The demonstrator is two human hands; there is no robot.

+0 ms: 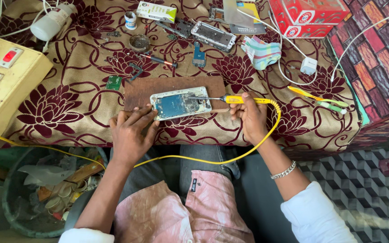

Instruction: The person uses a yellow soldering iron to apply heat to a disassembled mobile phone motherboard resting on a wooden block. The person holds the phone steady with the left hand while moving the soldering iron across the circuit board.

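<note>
An opened phone (179,103) with its blue circuit board showing lies on a brown wooden board (146,88). My left hand (130,130) rests at the phone's near left corner, fingertips holding its edge. My right hand (250,114) grips a yellow-handled soldering iron (230,99) whose metal tip touches the phone's right part. A yellow cord (273,121) runs from the iron, loops under my right wrist and crosses my lap to the left.
A flowered maroon cloth (68,90) covers the table. On it lie a phone frame (213,36), a small screwdriver (160,60), a green chip (113,82), tweezers (318,96), a white charger (308,65) and red boxes (309,15). A switch box (3,76) stands left, a waste bin (41,193) below.
</note>
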